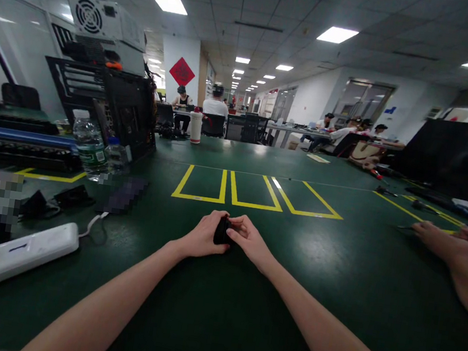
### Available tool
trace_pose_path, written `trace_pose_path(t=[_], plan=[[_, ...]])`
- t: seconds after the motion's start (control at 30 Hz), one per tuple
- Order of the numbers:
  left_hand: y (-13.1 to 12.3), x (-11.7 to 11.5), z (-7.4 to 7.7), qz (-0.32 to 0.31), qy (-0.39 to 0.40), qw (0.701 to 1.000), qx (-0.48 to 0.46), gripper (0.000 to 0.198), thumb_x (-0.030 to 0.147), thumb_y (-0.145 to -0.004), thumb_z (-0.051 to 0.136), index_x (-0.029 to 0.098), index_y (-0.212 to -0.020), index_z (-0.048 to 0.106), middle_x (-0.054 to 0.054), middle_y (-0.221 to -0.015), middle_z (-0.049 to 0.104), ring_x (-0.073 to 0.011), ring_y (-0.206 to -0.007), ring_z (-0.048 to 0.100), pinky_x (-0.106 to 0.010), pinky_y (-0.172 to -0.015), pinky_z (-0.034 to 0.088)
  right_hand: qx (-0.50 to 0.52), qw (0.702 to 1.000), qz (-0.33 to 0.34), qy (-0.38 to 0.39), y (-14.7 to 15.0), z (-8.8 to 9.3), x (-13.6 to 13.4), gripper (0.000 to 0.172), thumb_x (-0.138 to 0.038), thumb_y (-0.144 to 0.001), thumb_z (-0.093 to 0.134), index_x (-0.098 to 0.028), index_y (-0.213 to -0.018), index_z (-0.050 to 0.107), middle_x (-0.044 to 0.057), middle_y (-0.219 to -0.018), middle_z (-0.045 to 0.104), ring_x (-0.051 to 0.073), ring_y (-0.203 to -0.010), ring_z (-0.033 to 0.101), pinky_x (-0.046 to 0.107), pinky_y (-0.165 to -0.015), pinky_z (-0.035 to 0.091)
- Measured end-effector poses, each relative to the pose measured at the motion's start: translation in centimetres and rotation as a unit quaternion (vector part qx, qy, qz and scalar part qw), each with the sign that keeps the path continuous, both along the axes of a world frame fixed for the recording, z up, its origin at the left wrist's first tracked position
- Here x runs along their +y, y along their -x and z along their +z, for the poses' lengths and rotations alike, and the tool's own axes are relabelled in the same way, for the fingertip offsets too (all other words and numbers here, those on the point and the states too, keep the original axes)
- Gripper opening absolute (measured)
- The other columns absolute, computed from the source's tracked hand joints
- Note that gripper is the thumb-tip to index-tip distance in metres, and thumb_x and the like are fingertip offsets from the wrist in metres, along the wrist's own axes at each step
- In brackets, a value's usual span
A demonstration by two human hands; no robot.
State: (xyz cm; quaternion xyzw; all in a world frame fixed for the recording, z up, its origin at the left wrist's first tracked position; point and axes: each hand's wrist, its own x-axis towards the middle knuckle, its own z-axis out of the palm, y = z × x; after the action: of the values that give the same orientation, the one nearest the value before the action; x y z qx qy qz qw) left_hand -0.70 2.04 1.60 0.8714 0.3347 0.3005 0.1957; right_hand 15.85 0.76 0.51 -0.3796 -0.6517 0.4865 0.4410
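Observation:
A small black object [222, 231] is held between my two hands, just above or on the green table [215, 312]; its exact kind is hard to make out. My left hand [207, 234] wraps round its left side, with the thumb at the lower edge. From the right, my right hand [248, 238] pinches the same object with thumb and fingers. Beyond the hands, three yellow tape outlines [253, 205] are marked side by side on the table.
To the left are a white power strip [8, 263], a plastic bottle [89, 149] and computer hardware [127, 111]. A white cup [196, 126] stands at the far edge. At right, another person's hands [446, 243] work near a dark monitor [458, 157].

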Motion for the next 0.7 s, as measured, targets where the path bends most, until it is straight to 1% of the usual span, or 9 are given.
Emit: trace_pose_path(t=[0.13,0.23,0.33,0.5,0.7], plan=[[0.2,0.5,0.1,-0.004,0.034,0.999,0.0,0.061,0.024,-0.064,0.061,0.019,-0.116,0.031,-0.008,-0.11,0.044,-0.0235,-0.103,0.044,-0.04,-0.09,0.033,-0.037,0.999,-0.027,0.0,0.2,0.4,-0.1,0.028,-0.028,-0.076,0.049,-0.02,-0.103,0.044,0.005,-0.105,0.05,0.016,-0.102,0.048,0.036,-0.09,0.038],[0.4,0.9,0.1,-0.004,0.06,0.998,0.0,0.062,0.026,-0.064,0.062,0.019,-0.117,0.03,-0.009,-0.113,0.043,-0.0246,-0.104,0.043,-0.041,-0.09,0.034,-0.054,0.998,-0.029,-0.003,0.3,0.5,0.0,0.031,-0.027,-0.077,0.048,-0.02,-0.106,0.044,0.006,-0.107,0.05,0.016,-0.104,0.047,0.037,-0.092,0.036],[0.5,1.4,-0.1,-0.007,0.079,0.997,-0.005,0.062,0.028,-0.065,0.062,0.02,-0.117,0.03,-0.009,-0.112,0.043,-0.0244,-0.102,0.044,-0.041,-0.088,0.035,-0.051,0.999,-0.013,-0.014,0.3,0.7,0.0,0.029,-0.024,-0.077,0.047,-0.02,-0.105,0.045,0.005,-0.108,0.05,0.016,-0.105,0.047,0.037,-0.094,0.035],[0.6,2.3,-0.7,-0.014,0.088,0.996,-0.01,0.06,0.029,-0.064,0.062,0.02,-0.115,0.033,-0.008,-0.109,0.042,-0.0234,-0.097,0.046,-0.04,-0.083,0.039,-0.035,0.999,-0.012,-0.009,0.5,0.9,-0.2,0.027,-0.019,-0.075,0.05,-0.021,-0.101,0.045,0.003,-0.105,0.051,0.015,-0.104,0.048,0.036,-0.095,0.035],[0.3,2.5,-1.1,-0.014,0.084,0.996,-0.023,0.06,0.028,-0.062,0.064,0.019,-0.114,0.034,-0.009,-0.108,0.042,-0.024,-0.099,0.044,-0.041,-0.085,0.037,-0.035,0.998,-0.042,-0.018,0.7,0.4,0.2,0.018,-0.024,-0.075,0.049,-0.019,-0.092,0.047,0.003,-0.099,0.053,0.015,-0.097,0.052,0.035,-0.088,0.041]])
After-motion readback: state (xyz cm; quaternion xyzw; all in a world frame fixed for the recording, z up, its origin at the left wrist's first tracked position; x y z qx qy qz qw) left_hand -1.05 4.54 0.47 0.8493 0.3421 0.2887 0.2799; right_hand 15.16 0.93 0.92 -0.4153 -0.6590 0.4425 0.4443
